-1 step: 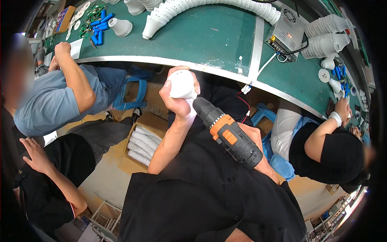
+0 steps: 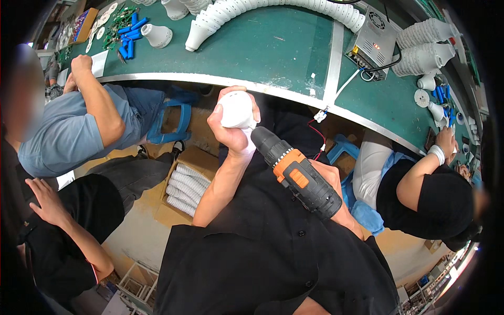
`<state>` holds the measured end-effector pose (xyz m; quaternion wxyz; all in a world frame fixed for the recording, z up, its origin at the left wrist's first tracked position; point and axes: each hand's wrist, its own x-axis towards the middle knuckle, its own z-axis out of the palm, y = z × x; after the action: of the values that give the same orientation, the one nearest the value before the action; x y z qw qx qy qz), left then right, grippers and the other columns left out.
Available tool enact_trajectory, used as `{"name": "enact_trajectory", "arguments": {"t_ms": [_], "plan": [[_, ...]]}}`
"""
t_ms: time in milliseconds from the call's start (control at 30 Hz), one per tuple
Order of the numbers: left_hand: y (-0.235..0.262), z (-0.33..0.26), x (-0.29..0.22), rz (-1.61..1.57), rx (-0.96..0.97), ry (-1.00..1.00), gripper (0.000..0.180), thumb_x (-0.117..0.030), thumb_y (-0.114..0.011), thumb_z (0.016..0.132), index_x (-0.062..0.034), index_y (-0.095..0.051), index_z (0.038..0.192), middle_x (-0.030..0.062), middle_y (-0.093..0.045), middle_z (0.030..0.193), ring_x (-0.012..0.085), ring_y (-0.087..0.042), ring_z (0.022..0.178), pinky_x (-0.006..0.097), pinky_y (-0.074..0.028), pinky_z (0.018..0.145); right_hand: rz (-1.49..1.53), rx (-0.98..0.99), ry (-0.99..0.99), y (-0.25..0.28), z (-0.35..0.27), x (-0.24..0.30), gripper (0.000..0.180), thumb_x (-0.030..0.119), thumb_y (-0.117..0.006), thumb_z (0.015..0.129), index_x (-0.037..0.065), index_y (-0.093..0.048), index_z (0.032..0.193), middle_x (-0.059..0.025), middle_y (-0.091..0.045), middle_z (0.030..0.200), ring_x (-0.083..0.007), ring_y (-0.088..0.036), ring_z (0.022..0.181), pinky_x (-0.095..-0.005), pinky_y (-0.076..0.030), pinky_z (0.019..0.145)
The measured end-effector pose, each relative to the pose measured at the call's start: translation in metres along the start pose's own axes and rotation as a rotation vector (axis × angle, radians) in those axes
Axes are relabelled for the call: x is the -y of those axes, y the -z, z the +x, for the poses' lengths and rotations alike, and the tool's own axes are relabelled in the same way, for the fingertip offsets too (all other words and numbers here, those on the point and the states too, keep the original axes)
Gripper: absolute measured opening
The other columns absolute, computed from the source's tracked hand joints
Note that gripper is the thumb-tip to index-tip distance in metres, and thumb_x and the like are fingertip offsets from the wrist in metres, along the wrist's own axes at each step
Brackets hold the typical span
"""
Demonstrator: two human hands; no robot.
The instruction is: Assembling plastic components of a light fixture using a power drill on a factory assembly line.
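Note:
In front of my body, my left hand (image 2: 230,137) is wrapped round a white plastic lamp housing (image 2: 236,109), its broad rounded end facing up. My right hand (image 2: 328,175) grips a black and orange cordless drill (image 2: 297,174) from behind, and the drill body covers most of its fingers. The drill's chuck points up and left, with its tip at the lower right side of the housing. Whether the bit touches a screw is hidden there. A bright glow lights my left palm and wrist just below the housing.
Ahead stands a green workbench (image 2: 252,65) with a metal edge. On it lie a long curved stack of white housings (image 2: 278,4), a metal power supply (image 2: 374,42) and blue cylindrical cells (image 2: 131,34). Wires with a connector (image 2: 320,115) hang over the edge. Co-workers sit at both sides; a carton (image 2: 186,184) stands left.

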<state>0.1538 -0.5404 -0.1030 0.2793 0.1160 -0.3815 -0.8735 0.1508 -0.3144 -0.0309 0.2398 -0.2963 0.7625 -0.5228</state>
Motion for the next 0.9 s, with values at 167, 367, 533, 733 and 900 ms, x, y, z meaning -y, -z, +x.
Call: {"name": "enact_trajectory", "arguments": {"t_ms": [167,367,533,733,900], "plan": [[-0.003,0.001,0.0,0.009,0.001,-0.006,0.057,-0.043,-0.034,0.092,0.0046,-0.056,0.114,0.0172,-0.06,0.076,0.0234,-0.057,0.056,0.033,-0.046,0.05,-0.002,-0.027,0.021,0.0,0.0,0.002,0.023,0.006,-0.074,0.071,-0.004,-0.066,0.09,-0.0152,-0.066,0.081,-0.0316,-0.067,0.069,-0.0363,-0.052,0.06],[-0.003,0.003,-0.001,0.007,-0.013,0.001,0.057,-0.044,-0.035,0.092,0.0043,-0.057,0.113,0.0167,-0.06,0.075,0.023,-0.057,0.056,0.033,-0.045,0.05,-0.042,-0.026,0.046,0.0,-0.002,0.002,0.022,0.006,-0.073,0.071,-0.004,-0.066,0.09,-0.0152,-0.065,0.081,-0.0318,-0.067,0.069,-0.0362,-0.052,0.06],[-0.012,0.003,-0.002,0.014,-0.143,0.012,0.056,-0.046,-0.035,0.09,0.0038,-0.057,0.105,0.0147,-0.059,0.068,0.02,-0.053,0.05,0.029,-0.041,0.049,-0.031,-0.033,0.029,0.0,-0.003,0.001,0.021,0.006,-0.073,0.072,-0.004,-0.066,0.089,-0.0149,-0.064,0.078,-0.0315,-0.066,0.067,-0.0361,-0.05,0.059],[0.005,0.006,0.001,-0.028,-0.03,0.005,0.056,-0.043,-0.036,0.091,0.0044,-0.057,0.112,0.0172,-0.061,0.077,0.0231,-0.057,0.056,0.033,-0.047,0.049,-0.023,-0.038,0.031,0.0,-0.005,0.001,0.021,0.007,-0.073,0.071,-0.004,-0.065,0.088,-0.0147,-0.063,0.077,-0.0312,-0.065,0.066,-0.0361,-0.05,0.058],[0.012,0.008,0.001,-0.03,-0.026,-0.004,0.055,-0.044,-0.037,0.091,0.0036,-0.058,0.111,0.0168,-0.061,0.076,0.0232,-0.057,0.055,0.033,-0.047,0.049,-0.01,-0.064,0.059,-0.004,-0.004,-0.001,0.023,0.007,-0.073,0.071,-0.003,-0.066,0.09,-0.0139,-0.063,0.078,-0.0305,-0.066,0.067,-0.0349,-0.05,0.058]]}}
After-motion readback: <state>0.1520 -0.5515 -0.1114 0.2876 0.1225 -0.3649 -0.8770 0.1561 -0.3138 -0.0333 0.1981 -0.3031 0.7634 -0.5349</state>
